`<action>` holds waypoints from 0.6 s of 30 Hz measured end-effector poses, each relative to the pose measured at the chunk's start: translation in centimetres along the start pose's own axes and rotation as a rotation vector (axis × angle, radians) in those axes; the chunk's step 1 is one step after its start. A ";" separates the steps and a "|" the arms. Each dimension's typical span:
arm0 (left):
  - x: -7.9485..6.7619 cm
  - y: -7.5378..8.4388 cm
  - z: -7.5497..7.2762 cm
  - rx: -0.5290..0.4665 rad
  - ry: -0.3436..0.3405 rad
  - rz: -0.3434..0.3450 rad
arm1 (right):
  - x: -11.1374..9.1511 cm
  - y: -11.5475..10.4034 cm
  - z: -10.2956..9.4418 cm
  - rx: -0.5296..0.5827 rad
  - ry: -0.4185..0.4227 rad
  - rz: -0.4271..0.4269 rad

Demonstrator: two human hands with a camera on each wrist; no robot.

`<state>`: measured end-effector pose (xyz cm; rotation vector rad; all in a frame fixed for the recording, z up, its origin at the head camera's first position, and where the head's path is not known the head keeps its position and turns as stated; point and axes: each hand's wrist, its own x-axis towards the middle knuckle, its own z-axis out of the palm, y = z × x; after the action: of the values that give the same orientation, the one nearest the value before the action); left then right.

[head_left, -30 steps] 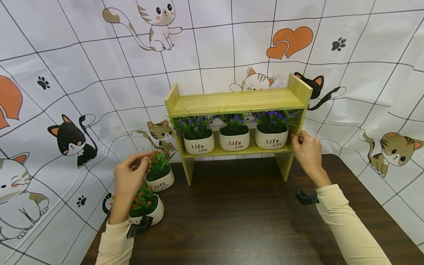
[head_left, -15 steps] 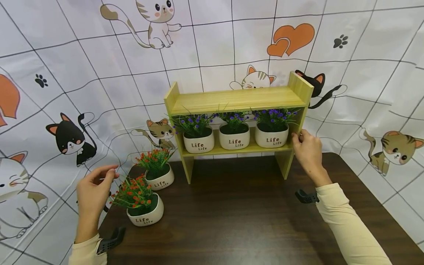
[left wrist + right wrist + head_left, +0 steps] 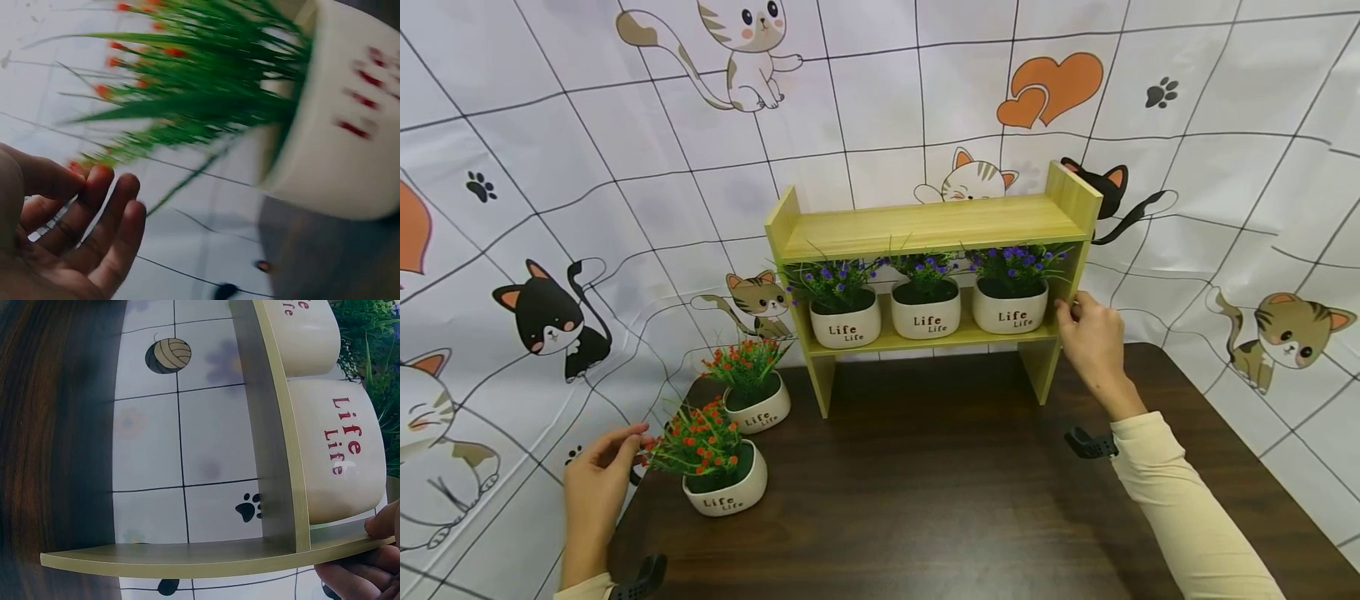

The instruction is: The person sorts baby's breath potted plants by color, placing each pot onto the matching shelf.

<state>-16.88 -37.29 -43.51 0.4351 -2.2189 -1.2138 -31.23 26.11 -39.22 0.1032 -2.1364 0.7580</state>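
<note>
My left hand point(image 3: 598, 471) is at the left tips of the front red-flowered potted plant point(image 3: 722, 479), its fingers loosely bent. In the left wrist view, the thumb and fingertips point(image 3: 100, 178) overlap the outer red blossoms, and the white pot point(image 3: 350, 119) is apart from the hand. Behind that plant stands a second red-flowered potted plant point(image 3: 760, 408). My right hand point(image 3: 1093, 346) grips the right side panel of a light wooden shelf point(image 3: 925, 229), thumb on the inner face and fingers outside, as the right wrist view shows.
Three purple-flowered potted plants point(image 3: 927, 312) line the middle board of the shelf. The shelf stands on a dark wooden table point(image 3: 910, 492), near a cat-patterned wall covering point(image 3: 880, 92). The table's left edge lies close to the front red-flowered plant.
My left hand has left the back red-flowered plant, swung left, then dropped to the front one's leaf tips. The right hand keeps its grip on the shelf; the pots stay in place.
</note>
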 end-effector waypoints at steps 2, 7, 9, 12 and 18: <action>-0.5 -1.1 0.3 -0.005 -0.019 -0.038 | 0.0 0.0 0.0 0.001 0.000 0.000; -1.6 -3.6 1.3 -0.279 -0.067 -0.145 | 0.0 -0.1 0.0 -0.001 -0.003 0.002; -2.0 -4.3 1.6 -0.346 -0.101 -0.156 | 0.0 0.0 0.0 -0.002 -0.003 0.002; -2.5 -5.3 1.9 -0.276 -0.166 -0.125 | 0.0 0.1 0.0 -0.005 0.003 0.002; -3.6 -6.7 2.0 -0.108 -0.348 -0.056 | -0.1 0.2 0.0 -0.008 0.010 -0.007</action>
<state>-15.19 -37.71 -51.18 0.2597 -2.4242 -1.5286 -31.26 26.22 -39.36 0.1027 -2.1279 0.7443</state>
